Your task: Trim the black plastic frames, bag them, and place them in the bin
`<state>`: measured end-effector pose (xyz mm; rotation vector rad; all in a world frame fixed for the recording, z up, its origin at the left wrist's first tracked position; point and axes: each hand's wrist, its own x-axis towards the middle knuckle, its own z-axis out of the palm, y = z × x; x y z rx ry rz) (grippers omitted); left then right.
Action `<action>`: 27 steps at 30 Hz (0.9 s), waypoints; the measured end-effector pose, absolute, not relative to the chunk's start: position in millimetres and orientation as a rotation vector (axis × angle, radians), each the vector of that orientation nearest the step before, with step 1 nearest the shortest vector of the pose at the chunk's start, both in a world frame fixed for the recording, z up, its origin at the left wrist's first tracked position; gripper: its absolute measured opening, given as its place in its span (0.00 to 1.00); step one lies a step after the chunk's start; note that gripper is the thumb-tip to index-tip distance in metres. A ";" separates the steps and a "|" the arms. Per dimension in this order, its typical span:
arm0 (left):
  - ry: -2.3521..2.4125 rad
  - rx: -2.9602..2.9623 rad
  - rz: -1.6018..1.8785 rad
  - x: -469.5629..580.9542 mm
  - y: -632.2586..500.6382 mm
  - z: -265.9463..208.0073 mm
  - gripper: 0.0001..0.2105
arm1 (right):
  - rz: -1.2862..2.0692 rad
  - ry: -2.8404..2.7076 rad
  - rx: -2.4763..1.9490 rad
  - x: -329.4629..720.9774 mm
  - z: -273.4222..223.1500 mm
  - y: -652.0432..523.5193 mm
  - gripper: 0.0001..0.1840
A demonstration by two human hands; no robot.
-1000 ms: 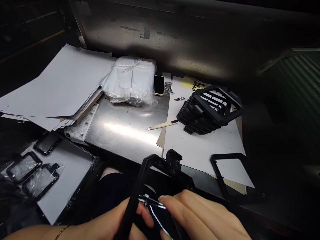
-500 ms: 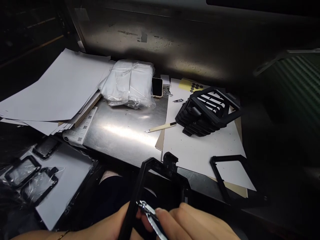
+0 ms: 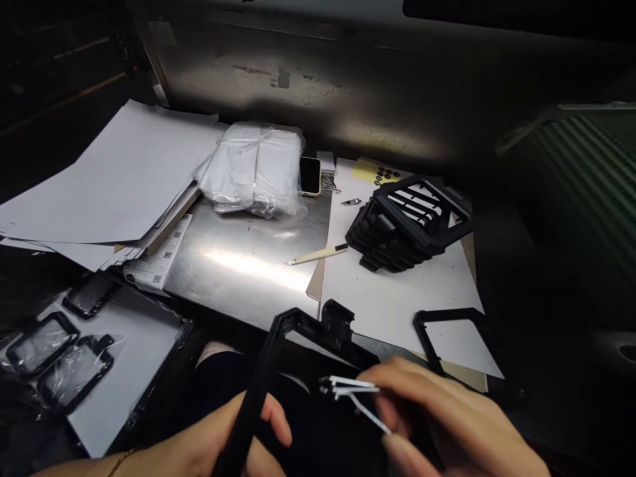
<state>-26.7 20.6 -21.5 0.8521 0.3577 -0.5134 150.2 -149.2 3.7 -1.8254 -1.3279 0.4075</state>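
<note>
My left hand [image 3: 213, 430] is closed around one side of a black plastic frame [image 3: 260, 371], held up in front of my lap. The frame has a rounded clip-like tab on its far edge. Between the thumb and fingers of my right hand [image 3: 447, 424] is a shiny nail clipper [image 3: 354, 383], its lever angled away from its body. Its jaws point left into the frame's opening, apart from the frame's left bar. Part of the frame's right side is hidden behind my right hand.
A stack of black frames [image 3: 397, 232] and a single frame [image 3: 430, 344] lie on white sheets to the right. A craft knife [image 3: 318, 254], second nail clipper [image 3: 351, 201], phone [image 3: 311, 177], wrapped bundle [image 3: 256, 165] and paper stack [image 3: 114, 172] lie around. Bagged frames [image 3: 74, 371] are lower left.
My right hand has drawn the nail clipper away from the frame's left bar, up and to the right, and its lever now stands wider. My left hand and the frame have shifted slightly left.
</note>
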 end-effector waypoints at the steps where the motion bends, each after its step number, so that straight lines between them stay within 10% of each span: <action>1: 0.383 0.825 -0.500 -27.4 22.1 -21.8 0.16 | 0.305 -1.207 -1.897 154.3 -5.1 -153.0 0.10; 13: 0.412 0.628 -0.179 -26.1 35.4 -15.5 0.14 | -0.039 -0.817 -2.374 196.3 -159.9 -158.2 0.17; 27: 0.591 1.380 -0.108 -14.6 38.1 -24.7 0.10 | 0.581 -0.761 -1.716 146.1 -41.6 -94.4 0.17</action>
